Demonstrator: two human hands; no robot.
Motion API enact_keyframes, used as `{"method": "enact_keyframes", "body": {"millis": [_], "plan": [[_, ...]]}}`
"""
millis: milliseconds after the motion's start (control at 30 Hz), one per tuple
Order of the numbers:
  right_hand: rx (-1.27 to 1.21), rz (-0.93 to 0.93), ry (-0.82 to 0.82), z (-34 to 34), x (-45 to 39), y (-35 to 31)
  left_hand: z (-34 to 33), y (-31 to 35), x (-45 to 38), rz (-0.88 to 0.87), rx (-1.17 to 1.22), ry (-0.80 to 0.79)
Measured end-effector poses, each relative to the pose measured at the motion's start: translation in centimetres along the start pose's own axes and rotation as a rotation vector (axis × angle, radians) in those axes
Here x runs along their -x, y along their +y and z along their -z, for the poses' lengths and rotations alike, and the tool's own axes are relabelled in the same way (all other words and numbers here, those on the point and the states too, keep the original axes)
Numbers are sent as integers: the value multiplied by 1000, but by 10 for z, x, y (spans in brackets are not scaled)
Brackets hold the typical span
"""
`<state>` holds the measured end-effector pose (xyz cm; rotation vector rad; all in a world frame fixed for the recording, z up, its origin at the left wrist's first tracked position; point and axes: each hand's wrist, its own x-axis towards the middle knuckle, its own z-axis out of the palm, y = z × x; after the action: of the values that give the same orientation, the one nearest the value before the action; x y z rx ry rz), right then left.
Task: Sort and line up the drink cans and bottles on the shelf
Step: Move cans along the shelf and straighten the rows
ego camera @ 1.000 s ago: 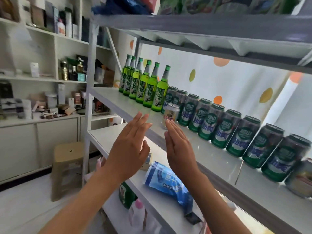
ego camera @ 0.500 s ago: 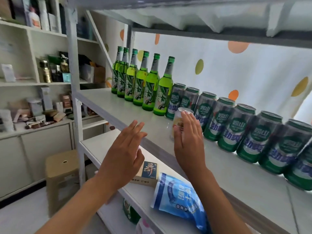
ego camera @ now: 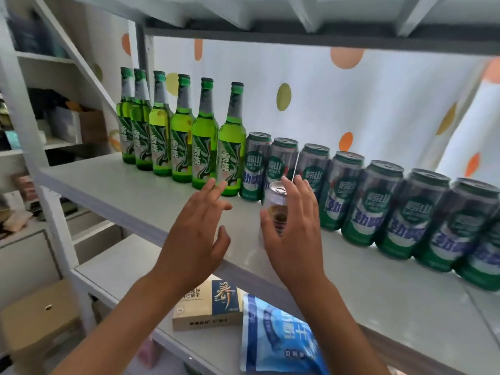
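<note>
Gripping the small silver aluminium can [ego camera: 276, 209] mid-body, right hand [ego camera: 295, 234] wrapped it; left hand [ego camera: 197, 226] hovered released. Likely light, slick, dentable: hold the sides.

6 tall green glass bottles [ego camera: 204, 136] w/ green caps, standing in a row at far left of white shelf [ego camera: 130, 196]. 8 green-and-silver drink cans [ego camera: 349, 190] lined up to the right of them, last one cut off at right edge. 1 small silver can [ego camera: 276, 204] w/ gold label, nearer than the row. 2 hands. On lower shelf: 1 tan cardboard box [ego camera: 208, 307], 1 blue-and-white plastic pouch [ego camera: 278, 336].
</note>
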<state>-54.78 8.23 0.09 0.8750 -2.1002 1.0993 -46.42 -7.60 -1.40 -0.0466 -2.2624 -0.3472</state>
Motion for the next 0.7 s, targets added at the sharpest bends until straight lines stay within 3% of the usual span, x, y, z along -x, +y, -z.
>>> {"method": "enact_keyframes", "body": {"millis": [267,700], "plan": [[49,-22,80,-9,0,8,-17,-12,-43,-58,134,52],[12,-174,152,-11,3,9,-46,-31,-65,-104,220,-51]]}}
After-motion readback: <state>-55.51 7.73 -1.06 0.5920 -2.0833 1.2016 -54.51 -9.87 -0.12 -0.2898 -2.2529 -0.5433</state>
